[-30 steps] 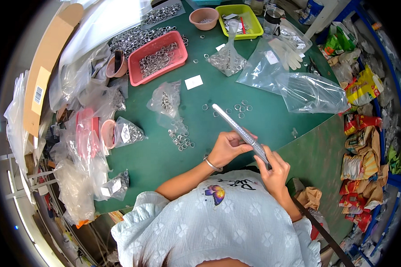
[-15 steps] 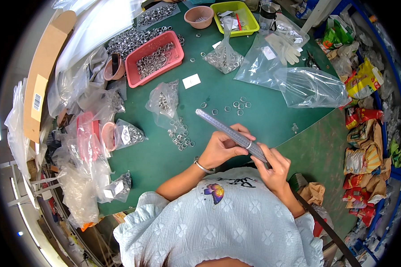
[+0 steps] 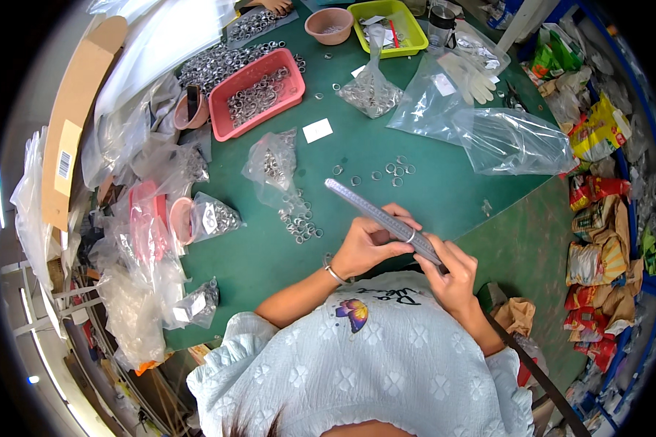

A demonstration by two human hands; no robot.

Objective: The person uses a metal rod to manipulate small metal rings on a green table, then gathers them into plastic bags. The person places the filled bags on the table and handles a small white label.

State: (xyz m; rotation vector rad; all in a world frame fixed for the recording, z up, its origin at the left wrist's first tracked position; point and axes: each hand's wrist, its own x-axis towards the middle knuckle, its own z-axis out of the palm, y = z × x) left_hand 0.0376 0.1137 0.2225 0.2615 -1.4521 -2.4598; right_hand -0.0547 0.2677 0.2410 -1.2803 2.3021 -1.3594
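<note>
My right hand grips the near end of a long tapered grey metal rod that points up and to the left over the green table. My left hand pinches a small metal ring that sits around the rod just ahead of the right hand. A few loose metal rings lie on the table beyond the rod's tip. A small heap of rings lies to the left of my left hand, next to a clear bag of rings.
A pink tray of rings, a yellow-green tray and a pink bowl stand at the back. Clear plastic bags lie at the right, more bags and pink cups at the left. Snack packets pile along the right edge.
The rod's tip has dropped a little and my left hand has slid down it toward the right hand with the ring. The view has shifted slightly.
</note>
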